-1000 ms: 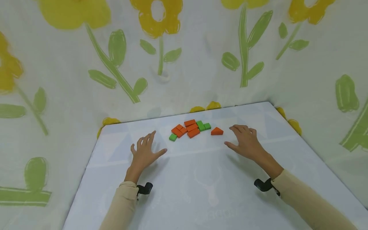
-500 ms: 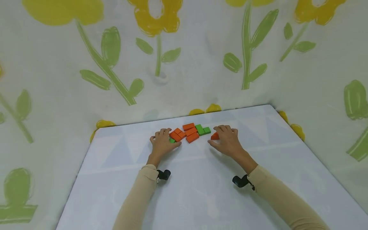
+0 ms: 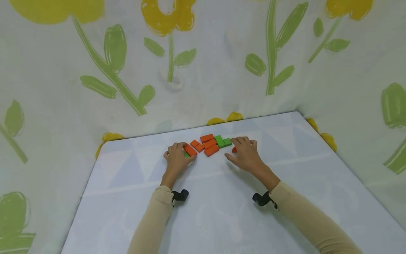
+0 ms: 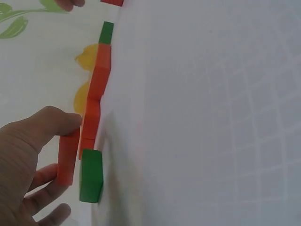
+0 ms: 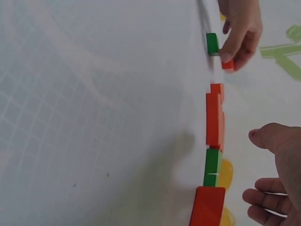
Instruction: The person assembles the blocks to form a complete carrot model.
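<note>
My left hand point(image 3: 177, 160) pinches an orange rectangular block point(image 3: 190, 150) between thumb and fingers, seen closely in the left wrist view as the held block point(image 4: 68, 157). Right beside it sits a green block point(image 4: 92, 176), mostly covered by the hand in the head view. My right hand point(image 3: 247, 155) hovers with thumb and fingers spread around an orange triangular block point(image 3: 234, 150), which it largely hides. The right wrist view has that hand point(image 5: 277, 174) apart from the orange block point(image 5: 208, 207), holding nothing.
Between the hands lie several orange blocks point(image 3: 209, 143) and two green blocks point(image 3: 219, 141), grouped close together near the far edge of the white table point(image 3: 215, 204). A flower-patterned cloth point(image 3: 206, 88) hangs just behind the table.
Both hands have moved inward to the blocks. The left has taken hold of an orange block and drawn it slightly left from the group; the right has come over the triangular block.
</note>
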Available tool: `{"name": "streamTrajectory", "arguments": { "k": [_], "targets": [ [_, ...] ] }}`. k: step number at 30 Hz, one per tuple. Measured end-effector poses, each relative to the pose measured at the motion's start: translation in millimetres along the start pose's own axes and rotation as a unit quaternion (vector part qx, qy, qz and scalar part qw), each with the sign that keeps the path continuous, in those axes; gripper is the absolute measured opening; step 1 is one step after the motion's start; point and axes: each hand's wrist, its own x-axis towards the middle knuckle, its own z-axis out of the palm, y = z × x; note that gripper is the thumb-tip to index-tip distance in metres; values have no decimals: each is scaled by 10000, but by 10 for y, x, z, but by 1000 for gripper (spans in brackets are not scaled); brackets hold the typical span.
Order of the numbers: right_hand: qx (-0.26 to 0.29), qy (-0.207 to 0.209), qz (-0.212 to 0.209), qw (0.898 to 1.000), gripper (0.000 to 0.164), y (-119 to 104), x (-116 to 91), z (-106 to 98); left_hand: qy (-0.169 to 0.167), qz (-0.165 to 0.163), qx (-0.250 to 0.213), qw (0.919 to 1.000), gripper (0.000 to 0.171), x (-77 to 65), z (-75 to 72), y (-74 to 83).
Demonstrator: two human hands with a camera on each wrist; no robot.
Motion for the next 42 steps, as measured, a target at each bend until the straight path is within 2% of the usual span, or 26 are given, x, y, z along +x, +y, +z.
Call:
{"name": "streamTrajectory", "arguments": {
  "k": [5, 9, 11, 16, 21, 25, 31, 34, 42],
  "targets": [
    [-27, -21, 50, 10000, 65, -63, 85, 56, 165, 311, -491, 9982, 62, -180, -139, 10],
    [-68, -111, 162, 9998, 66, -147, 160, 120, 45, 628, -758, 9951, 62, -413, -244, 31],
    [-107, -118, 190, 9997, 67, -193, 198, 147, -23, 900, -788, 9928, 62, -526, -268, 23],
    [-146, -179, 273, 9994, 68, -304, 289, 200, -284, 1529, -865, 9840, 59, -766, -254, -39],
    [-300, -569, 559, 9964, 74, -431, 352, 257, -423, 1699, -943, 9800, 57, -950, -182, -136],
    [-387, -640, 666, 9950, 77, -494, 385, 333, -380, 1825, -1016, 9772, 57, -1020, -131, -227],
    [-578, -506, 740, 9943, 83, -534, 400, 465, -636, 1831, -957, 9764, 57, -1079, -80, -313],
    [-573, -470, 812, 9939, 85, -544, 415, 517, -655, 1868, -865, 9764, 57, -1093, -65, -339],
    [-2, -537, 970, 9938, 74, -572, 401, 478, -565, 1857, -1008, 9758, 71, -1139, -45, -425]
  ]
}}
